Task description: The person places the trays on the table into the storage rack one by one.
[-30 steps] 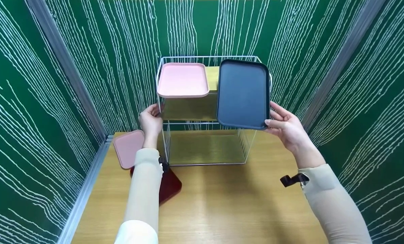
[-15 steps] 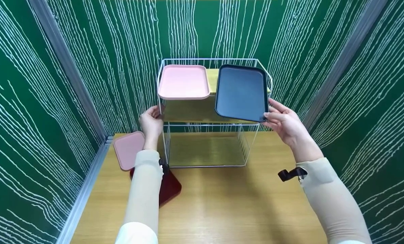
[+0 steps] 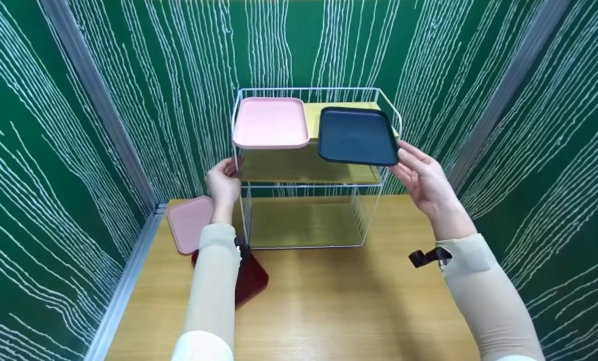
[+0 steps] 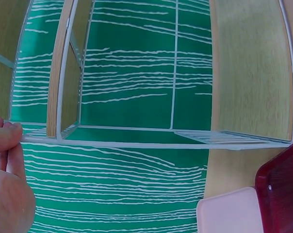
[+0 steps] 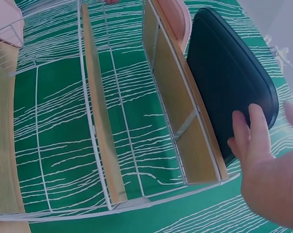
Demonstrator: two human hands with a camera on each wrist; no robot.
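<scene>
Now pinches the dark tray (image 3: 358, 136) by its near right corner with the right hand (image 3: 425, 183), holding it over the top shelf (image 3: 315, 119), beside a pink tray (image 3: 271, 123), lower and flatter than a second ago; cannot tell whether touching. Still grips the rack's left post (image 4: 137, 144) with the left hand (image 3: 223, 184). Covers much of the red tray (image 3: 251, 281) with the left sleeve (image 3: 212, 286).

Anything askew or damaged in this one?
The dark tray tilts in the right hand, unlike the flat pink tray beside it on the top shelf. The red tray lies angled on the table. No damage shows.
</scene>
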